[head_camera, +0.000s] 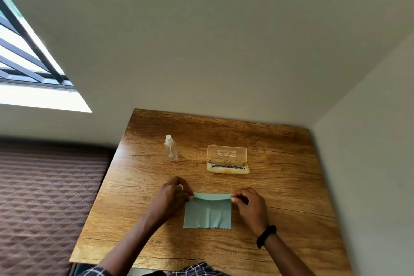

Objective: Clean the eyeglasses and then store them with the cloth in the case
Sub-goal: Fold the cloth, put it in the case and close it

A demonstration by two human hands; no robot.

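The left hand (173,195) pinches the far-left corner of the cloth (208,215); the right hand (248,205) pinches the far-right corner. The far edge is raised and curls toward the near side, while the rest lies flat on the table (280,197).

The eyeglasses (227,163) lie folded in the open case (227,152), far of the hands and slightly right. The case's long axis runs left-right, parallel to the held edge. The right hand is judged nearer.

Lid print appears inverted and cannot be read. A spray bottle (170,149) stands far-left.
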